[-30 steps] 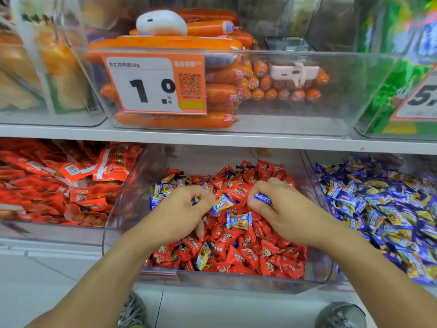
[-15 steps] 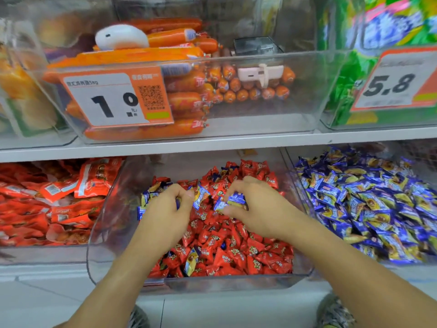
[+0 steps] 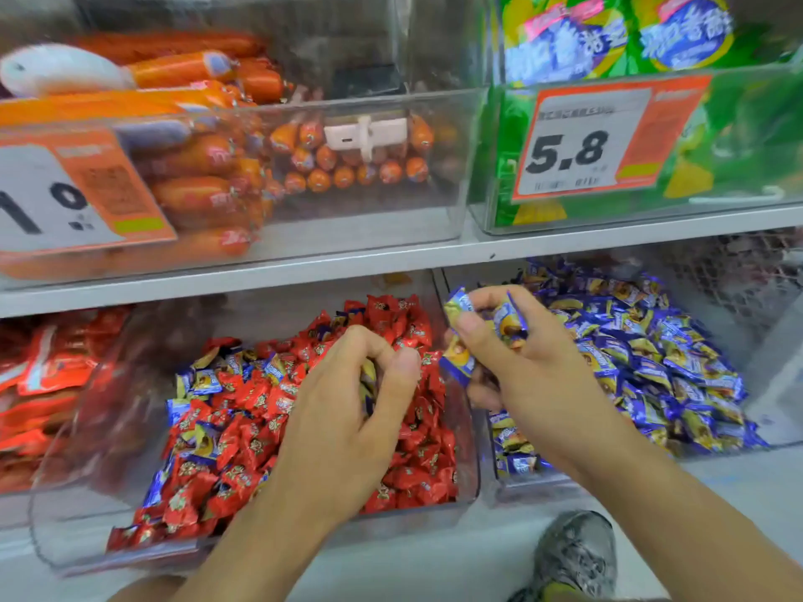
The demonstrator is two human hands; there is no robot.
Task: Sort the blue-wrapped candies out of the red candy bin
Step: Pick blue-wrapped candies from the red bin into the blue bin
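Bare forearms, no sleeves; grey mottled shoe [image 3: 575, 553].

Red candy bin [image 3: 471, 449]: clear, glossy plastic.
Blue-wrapped candies [image 3: 643, 358]: shiny, crinkled foil-like wrappers.
Shelf [image 3: 347, 265]: smooth, matt grey.
Price tag [image 3: 582, 141]: paper.

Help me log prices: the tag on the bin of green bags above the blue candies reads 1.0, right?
Not quite. In the head view the price tag on the bin of green bags, above the blue candies, reads 5.8, not 1.0.
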